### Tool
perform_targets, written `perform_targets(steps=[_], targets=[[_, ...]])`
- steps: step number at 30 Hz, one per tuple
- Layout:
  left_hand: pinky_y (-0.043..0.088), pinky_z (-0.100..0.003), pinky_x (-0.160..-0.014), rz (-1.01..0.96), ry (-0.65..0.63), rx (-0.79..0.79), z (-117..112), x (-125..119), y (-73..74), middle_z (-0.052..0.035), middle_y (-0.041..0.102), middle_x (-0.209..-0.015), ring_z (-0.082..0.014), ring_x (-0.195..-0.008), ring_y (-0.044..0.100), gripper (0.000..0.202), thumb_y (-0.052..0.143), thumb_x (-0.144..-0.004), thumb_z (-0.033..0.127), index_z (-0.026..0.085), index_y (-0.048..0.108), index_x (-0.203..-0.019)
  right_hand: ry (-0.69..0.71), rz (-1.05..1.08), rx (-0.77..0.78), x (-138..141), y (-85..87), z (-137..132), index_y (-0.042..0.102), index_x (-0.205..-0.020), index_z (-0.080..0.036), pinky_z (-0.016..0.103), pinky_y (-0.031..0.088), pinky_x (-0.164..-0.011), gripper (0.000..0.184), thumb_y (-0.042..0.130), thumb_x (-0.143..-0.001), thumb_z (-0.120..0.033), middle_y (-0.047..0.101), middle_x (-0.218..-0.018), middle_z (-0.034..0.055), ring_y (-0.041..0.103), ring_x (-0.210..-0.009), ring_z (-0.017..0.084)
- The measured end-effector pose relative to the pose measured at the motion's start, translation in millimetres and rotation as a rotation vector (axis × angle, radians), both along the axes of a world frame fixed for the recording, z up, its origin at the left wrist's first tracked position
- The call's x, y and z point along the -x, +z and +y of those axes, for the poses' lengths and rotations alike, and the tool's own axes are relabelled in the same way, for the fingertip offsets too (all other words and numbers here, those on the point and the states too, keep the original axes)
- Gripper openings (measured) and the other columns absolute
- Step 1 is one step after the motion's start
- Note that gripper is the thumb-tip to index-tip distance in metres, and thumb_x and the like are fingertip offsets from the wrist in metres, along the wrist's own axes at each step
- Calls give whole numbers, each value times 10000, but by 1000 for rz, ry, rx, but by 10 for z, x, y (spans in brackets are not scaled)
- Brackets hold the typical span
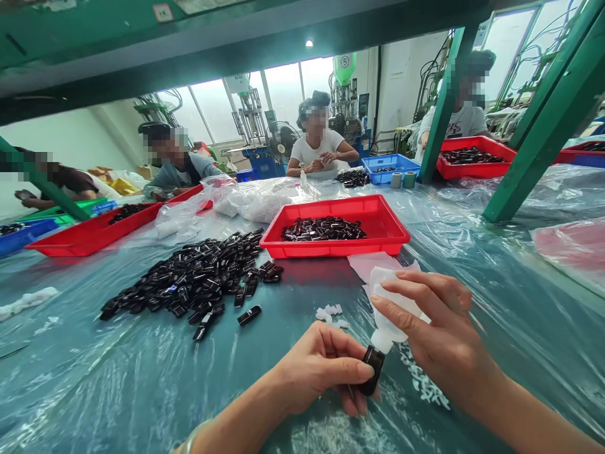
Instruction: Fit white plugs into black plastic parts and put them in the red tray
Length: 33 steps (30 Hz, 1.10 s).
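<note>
Squeeze bottle (392, 309) sits tipped nozzle-down in your right hand (439, 334), your fingers wrapped over its white body, and that tilt seems meant to bring the tip onto the top end of the glossy black piece (373, 369). Your left hand (321, 369) is closed on that piece between thumb and fingers, apparently to keep it upright and steady under the nozzle; from this view you can't tell whether the tip actually touches it. Small white plastic bits (331, 313) lie just beyond your left hand, and more (423, 378) are strewn under your right. Farther out past your left hand spreads a loose heap of black pieces (189, 280), with a stray one (249, 314) lying nearest you, perhaps left within easy reach. Straight ahead of your hands, a red tray (385, 221) keeps another batch apart from that heap. Plastic sheeting (94, 366) covers the teal table under everything. Well beyond your hands, a co-worker (316, 154) sits across the table near a blue tray (390, 167), with a fan (282, 140), green steel posts (529, 164), and bright windows (217, 110) farther back.
</note>
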<state>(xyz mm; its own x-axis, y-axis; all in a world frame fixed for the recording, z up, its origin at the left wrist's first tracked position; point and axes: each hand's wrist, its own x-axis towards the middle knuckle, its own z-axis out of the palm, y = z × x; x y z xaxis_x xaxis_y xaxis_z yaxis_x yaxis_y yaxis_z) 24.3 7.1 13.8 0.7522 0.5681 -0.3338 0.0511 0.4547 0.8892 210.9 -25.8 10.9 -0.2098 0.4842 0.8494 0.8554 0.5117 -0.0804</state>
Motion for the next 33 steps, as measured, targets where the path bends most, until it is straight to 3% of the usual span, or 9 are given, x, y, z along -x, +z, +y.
perform_targets(steps=[9, 17, 33], targets=[[483, -145, -412, -8, -11, 8, -7, 3, -27, -84, 685, -656, -92, -455, 609, 217, 709, -653, 272, 62, 712, -709, 14, 5, -1, 8, -3, -11, 625, -967, -212, 461, 334, -823, 306, 429, -855, -6, 650, -981, 72, 532, -1021, 252], [483, -152, -412, -6, -10, 3, -3, 13, -10, -81, 687, -655, -97, -456, 608, 213, 717, -640, 277, 71, 714, -695, 69, 29, 3, -2, 21, 0, 630, -945, -189, 471, 371, -818, 374, 406, -808, 78, 644, -970, 79, 524, -1020, 245], [479, -143, -424, 27, -15, -39, 4, 29, 43, -69, 677, -642, -75, -443, 586, 200, 697, -651, 265, 72, 719, -698, 103, -23, -10, -55, 47, 14, 630, -938, -206, 451, 381, -855, 326, 460, -807, 40, 652, -987, 64, 533, -1033, 237]])
